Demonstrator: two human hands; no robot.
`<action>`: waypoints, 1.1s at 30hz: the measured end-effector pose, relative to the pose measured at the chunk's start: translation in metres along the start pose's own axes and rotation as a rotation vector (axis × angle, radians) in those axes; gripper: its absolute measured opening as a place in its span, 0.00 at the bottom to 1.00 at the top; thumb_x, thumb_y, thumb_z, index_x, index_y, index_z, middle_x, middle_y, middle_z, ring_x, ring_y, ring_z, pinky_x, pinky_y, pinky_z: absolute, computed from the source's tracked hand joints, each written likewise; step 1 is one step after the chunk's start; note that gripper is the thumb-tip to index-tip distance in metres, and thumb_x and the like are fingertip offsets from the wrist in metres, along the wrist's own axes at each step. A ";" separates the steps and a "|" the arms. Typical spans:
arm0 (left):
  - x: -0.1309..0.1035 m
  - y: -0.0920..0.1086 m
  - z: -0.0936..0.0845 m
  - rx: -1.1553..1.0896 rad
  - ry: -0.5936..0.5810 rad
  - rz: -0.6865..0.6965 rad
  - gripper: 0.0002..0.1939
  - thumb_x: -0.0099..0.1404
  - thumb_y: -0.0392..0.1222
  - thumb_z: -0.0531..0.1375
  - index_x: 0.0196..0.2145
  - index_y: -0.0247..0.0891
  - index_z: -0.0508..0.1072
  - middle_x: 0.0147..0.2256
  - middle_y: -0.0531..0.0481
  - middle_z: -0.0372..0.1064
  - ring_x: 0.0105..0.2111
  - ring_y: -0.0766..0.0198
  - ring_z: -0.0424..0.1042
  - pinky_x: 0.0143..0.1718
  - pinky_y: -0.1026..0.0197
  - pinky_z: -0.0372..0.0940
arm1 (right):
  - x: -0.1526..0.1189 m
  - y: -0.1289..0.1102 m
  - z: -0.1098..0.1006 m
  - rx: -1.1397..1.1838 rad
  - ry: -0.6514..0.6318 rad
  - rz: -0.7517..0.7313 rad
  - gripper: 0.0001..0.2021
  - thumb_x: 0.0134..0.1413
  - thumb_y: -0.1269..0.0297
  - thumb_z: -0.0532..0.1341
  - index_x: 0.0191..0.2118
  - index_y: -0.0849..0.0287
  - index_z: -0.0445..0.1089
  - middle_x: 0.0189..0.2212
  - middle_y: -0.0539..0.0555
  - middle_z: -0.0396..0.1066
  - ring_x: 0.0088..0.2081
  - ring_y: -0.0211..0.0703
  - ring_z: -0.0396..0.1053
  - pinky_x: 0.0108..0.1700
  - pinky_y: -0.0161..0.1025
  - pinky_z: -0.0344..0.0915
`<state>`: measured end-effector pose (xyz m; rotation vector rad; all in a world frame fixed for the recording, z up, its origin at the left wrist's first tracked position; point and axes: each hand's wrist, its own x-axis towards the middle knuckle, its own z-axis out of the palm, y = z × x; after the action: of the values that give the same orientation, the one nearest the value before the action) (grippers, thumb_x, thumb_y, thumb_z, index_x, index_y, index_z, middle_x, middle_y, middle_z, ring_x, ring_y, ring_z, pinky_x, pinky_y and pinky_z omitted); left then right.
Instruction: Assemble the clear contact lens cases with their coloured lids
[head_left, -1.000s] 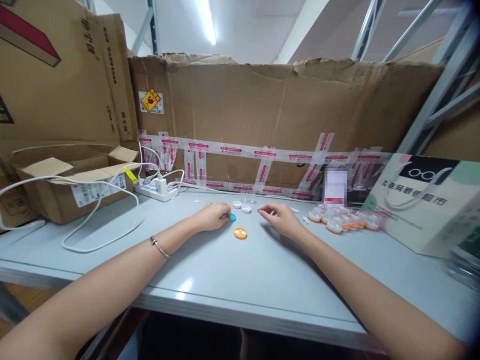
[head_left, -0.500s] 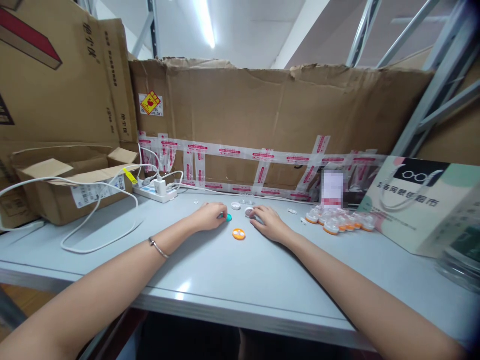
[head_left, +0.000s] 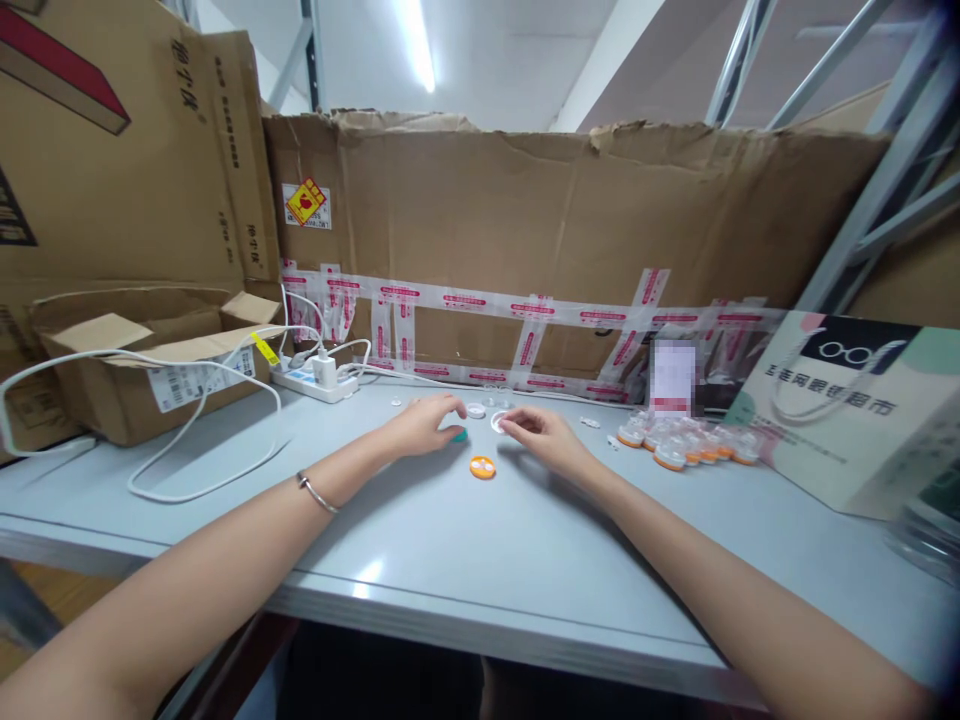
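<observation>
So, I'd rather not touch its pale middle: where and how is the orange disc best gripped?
Probably by opposite edges of its rim, fingertips coming down from above: the orange disc is round and lies flat and low on the table.

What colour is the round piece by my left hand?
Teal green, partly hidden by the left hand; the head view shows it best.

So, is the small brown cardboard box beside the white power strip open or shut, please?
The box is open: its top flaps are spread apart.
</observation>
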<state>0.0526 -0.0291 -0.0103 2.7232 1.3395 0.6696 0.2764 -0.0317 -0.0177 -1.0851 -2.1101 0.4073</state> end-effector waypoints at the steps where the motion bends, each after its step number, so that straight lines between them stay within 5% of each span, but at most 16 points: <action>1: 0.000 0.003 -0.002 -0.038 0.023 0.026 0.10 0.60 0.39 0.54 0.40 0.39 0.67 0.43 0.47 0.67 0.43 0.60 0.66 0.44 0.60 0.59 | 0.000 -0.004 -0.002 0.119 -0.026 0.042 0.11 0.52 0.58 0.56 0.34 0.60 0.69 0.34 0.55 0.72 0.34 0.39 0.69 0.39 0.39 0.65; 6: -0.002 0.022 -0.011 -0.432 0.072 0.159 0.13 0.61 0.42 0.55 0.43 0.37 0.67 0.43 0.47 0.69 0.40 0.64 0.68 0.39 0.64 0.62 | -0.004 -0.019 -0.009 0.677 -0.184 0.279 0.14 0.46 0.53 0.61 0.32 0.61 0.70 0.26 0.51 0.71 0.27 0.35 0.68 0.36 0.35 0.65; 13: 0.000 0.031 -0.007 -0.638 0.047 0.039 0.11 0.59 0.44 0.57 0.33 0.33 0.72 0.32 0.49 0.72 0.33 0.66 0.68 0.36 0.64 0.61 | -0.009 -0.025 -0.009 0.857 -0.328 0.411 0.16 0.51 0.51 0.58 0.30 0.62 0.69 0.23 0.54 0.71 0.25 0.35 0.69 0.32 0.33 0.66; 24: 0.002 0.033 -0.004 -0.752 0.029 -0.030 0.12 0.57 0.45 0.58 0.31 0.32 0.72 0.29 0.49 0.70 0.30 0.67 0.66 0.32 0.65 0.60 | -0.007 -0.025 0.000 0.697 -0.239 0.396 0.17 0.48 0.49 0.58 0.30 0.60 0.62 0.20 0.50 0.69 0.21 0.34 0.66 0.29 0.34 0.63; 28: 0.003 0.028 -0.004 -0.714 0.003 -0.103 0.13 0.55 0.46 0.59 0.31 0.31 0.73 0.28 0.49 0.70 0.28 0.68 0.65 0.30 0.66 0.59 | -0.010 -0.020 -0.005 0.327 -0.188 0.276 0.22 0.41 0.46 0.61 0.38 0.58 0.63 0.27 0.50 0.66 0.26 0.36 0.63 0.30 0.35 0.61; 33: 0.003 0.019 0.001 -0.710 -0.134 -0.095 0.15 0.53 0.47 0.61 0.31 0.31 0.75 0.28 0.49 0.72 0.29 0.66 0.67 0.30 0.67 0.59 | -0.018 -0.012 0.000 -0.022 -0.302 0.200 0.30 0.28 0.45 0.67 0.39 0.58 0.65 0.35 0.52 0.64 0.37 0.44 0.62 0.38 0.39 0.60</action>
<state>0.0689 -0.0390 -0.0066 2.0813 0.9482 0.7550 0.2765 -0.0531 -0.0193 -1.3221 -2.2757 0.6827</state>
